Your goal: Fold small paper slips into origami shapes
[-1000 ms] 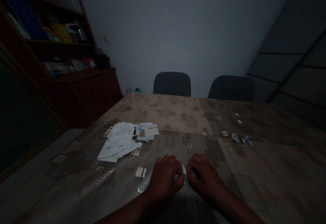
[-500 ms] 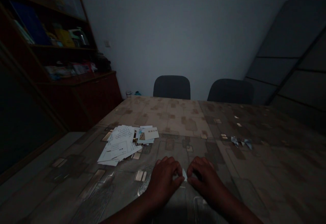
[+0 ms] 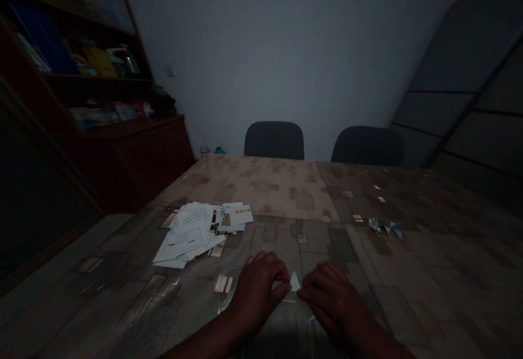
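A small pale folded paper point(image 3: 295, 281) with a pointed top is between my two hands, near the front of the patterned table point(image 3: 281, 184). My left hand point(image 3: 263, 285) pinches its left edge between thumb and fingers. On the other side, my right hand point(image 3: 330, 293) has its fingers pressed together at the paper's lower right corner. To the left lies a spread pile of printed papers and cards point(image 3: 192, 233). Small folded paper pieces point(image 3: 384, 227) rest farther off on the right.
Two dark chairs point(image 3: 273, 140) point(image 3: 368, 145) stand behind the far table edge. A wooden shelf cabinet point(image 3: 155, 152) with assorted items is on the left. Dark panels point(image 3: 441, 97) stand at the right.
My right hand has turned flatter and shifted slightly right and down, so more of the small folded paper shows. My left hand stays at the paper's left side.
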A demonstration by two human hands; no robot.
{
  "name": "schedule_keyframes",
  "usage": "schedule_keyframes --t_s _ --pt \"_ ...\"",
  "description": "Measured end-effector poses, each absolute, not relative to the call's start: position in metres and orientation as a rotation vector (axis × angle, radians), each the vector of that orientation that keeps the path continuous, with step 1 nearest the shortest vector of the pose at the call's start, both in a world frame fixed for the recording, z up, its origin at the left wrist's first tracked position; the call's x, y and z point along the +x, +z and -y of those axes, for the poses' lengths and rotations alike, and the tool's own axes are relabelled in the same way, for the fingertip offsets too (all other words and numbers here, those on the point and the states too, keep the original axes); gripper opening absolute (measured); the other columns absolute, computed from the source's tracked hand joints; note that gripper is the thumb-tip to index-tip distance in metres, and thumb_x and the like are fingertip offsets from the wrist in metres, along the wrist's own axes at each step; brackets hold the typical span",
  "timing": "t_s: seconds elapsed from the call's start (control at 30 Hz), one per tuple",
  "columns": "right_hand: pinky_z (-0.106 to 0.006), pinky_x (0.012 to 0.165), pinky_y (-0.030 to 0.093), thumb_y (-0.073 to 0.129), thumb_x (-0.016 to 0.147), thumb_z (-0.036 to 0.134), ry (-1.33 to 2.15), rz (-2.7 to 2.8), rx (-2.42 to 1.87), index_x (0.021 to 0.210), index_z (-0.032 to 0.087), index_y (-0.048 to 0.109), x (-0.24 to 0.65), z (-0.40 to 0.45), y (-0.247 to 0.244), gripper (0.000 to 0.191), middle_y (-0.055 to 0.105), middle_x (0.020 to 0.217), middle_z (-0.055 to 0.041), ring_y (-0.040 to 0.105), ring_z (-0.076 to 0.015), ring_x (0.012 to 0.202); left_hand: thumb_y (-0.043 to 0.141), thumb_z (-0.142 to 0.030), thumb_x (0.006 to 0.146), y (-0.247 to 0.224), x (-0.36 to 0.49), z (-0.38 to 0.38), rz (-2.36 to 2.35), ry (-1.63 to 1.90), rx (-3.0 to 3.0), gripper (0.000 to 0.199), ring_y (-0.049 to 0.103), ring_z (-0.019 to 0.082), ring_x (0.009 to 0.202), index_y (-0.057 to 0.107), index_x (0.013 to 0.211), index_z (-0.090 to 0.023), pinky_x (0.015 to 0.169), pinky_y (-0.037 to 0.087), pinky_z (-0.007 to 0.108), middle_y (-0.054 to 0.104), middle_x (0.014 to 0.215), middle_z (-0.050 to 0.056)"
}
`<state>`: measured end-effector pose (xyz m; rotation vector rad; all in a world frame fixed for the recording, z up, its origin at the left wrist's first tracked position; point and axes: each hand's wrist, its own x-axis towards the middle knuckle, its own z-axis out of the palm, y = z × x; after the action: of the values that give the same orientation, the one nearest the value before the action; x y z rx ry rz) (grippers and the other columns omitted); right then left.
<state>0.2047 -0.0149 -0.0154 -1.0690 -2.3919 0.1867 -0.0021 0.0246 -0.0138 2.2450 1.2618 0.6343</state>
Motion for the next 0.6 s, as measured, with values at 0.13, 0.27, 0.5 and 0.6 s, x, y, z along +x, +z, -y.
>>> schedule_keyframes --t_s 0.13,0.27,0.5,0.6 --pt "-0.035 0.076 0.043 0.055 0.089 0.008 0.313 2.356 -1.097 0.097 0.020 0.068 0.206 0.016 -0.013 0.019 0.067 0.093 -0.0059 0.056 -0.0202 0.087 0.065 -0.012 0.084 -0.019 -0.013 -0.023 -1.187 0.646 2.449 0.010 0.055 0.019 0.085 0.064 0.089 -0.021 0.074 0.035 0.030 0.063 0.087 0.001" --pt "-0.035 0.077 0.044 0.056 0.090 0.010 0.358 2.343 -1.109 0.099 0.021 0.068 0.208 0.016 -0.014 0.019 0.066 0.094 -0.0061 0.056 -0.0210 0.089 0.058 -0.020 0.093 -0.027 -0.021 -0.020 -0.936 0.673 2.924 0.011 0.050 0.018 0.078 0.062 0.103 -0.024 0.068 0.032 0.031 0.061 0.085 0.002" --pt "-0.034 0.078 0.045 0.054 0.090 0.009 0.381 2.325 -1.120 0.098 0.021 0.066 0.207 0.016 -0.011 0.019 0.065 0.094 -0.0054 0.057 -0.0204 0.089 0.061 -0.025 0.093 -0.027 -0.025 -0.019 -0.857 0.597 3.051 0.022 0.049 0.018 0.079 0.055 0.114 -0.025 0.068 0.031 0.032 0.060 0.092 0.001" --pt "-0.034 0.077 0.045 0.053 0.089 0.008 0.345 2.348 -1.104 0.099 0.021 0.067 0.208 0.016 -0.010 0.021 0.065 0.094 -0.0059 0.057 -0.0204 0.089 0.058 -0.023 0.094 -0.028 -0.026 -0.019 -0.831 0.598 3.076 0.023 0.049 0.019 0.080 0.054 0.116 -0.025 0.068 0.031 0.032 0.061 0.094 0.002"
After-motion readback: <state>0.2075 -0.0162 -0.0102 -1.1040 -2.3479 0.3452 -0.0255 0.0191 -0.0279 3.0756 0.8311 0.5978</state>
